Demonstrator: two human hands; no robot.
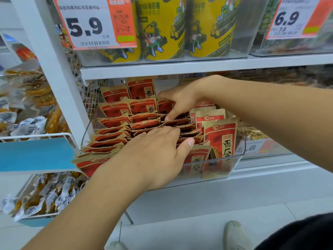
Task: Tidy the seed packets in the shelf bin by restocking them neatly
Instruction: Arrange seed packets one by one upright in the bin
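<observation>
- Left of the clear plastic shelf bin (234, 159), translucent-wrapped yellow snack packs (28, 91) are heaped in a white wire basket (36, 135) with a blue front panel.
- Inside the bin, red-and-tan paper seed packets (115, 121) stand in leaning rows on the white shelf (252, 179).
- The left hand (156, 156) lies flat on the front packets in the bin, fingers straight and pressing, gripping nothing.
- The right hand (180, 101) reaches into the bin's middle, fingertips dipped between packets; whether it pinches one is unclear.
- Above the bin, yellow cylindrical snack cans (162, 27) stand behind an orange-and-white "5.9" price tag (93, 22).
</observation>
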